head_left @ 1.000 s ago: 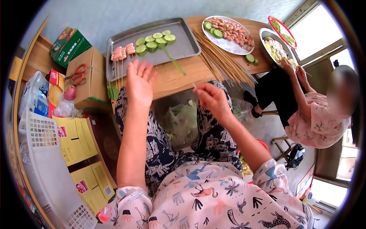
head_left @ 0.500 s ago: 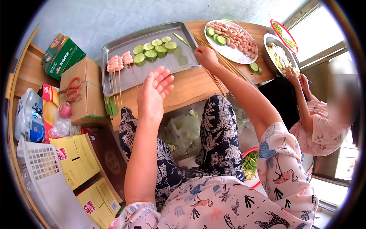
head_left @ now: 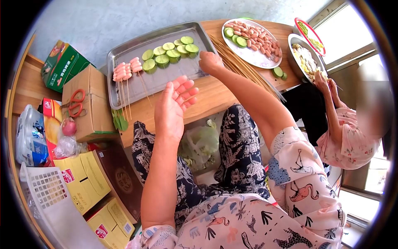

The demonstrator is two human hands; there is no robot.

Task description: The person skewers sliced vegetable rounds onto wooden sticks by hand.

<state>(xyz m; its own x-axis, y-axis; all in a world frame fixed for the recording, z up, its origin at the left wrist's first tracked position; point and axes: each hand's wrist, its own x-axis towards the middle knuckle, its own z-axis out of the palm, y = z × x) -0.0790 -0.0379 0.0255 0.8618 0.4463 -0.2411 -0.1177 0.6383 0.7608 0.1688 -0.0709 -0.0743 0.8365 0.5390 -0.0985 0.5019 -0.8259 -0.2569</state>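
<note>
My left hand is raised over the table's front edge, palm up, with its fingers apart and nothing in it. My right hand is at the right end of the metal tray, its fingers curled closed; what they hold, if anything, is hidden. Just left of it, round green cucumber slices lie in two rows on the tray. At the tray's left end rest several pink sausage skewers, their sticks reaching over the near rim. A bundle of bamboo skewers lies right of my right hand.
A white plate holds small pink sausages and cucumber slices. Behind it stand a metal bowl and a red-rimmed basket. At right, a person's hands work by the bowl. Boxes and red-handled scissors are at left.
My right hand has moved left over the tray's end. The thin green piece beside it no longer shows edge-on, and more cucumber slices lie at the rows' right end. My left hand moved slightly right.
</note>
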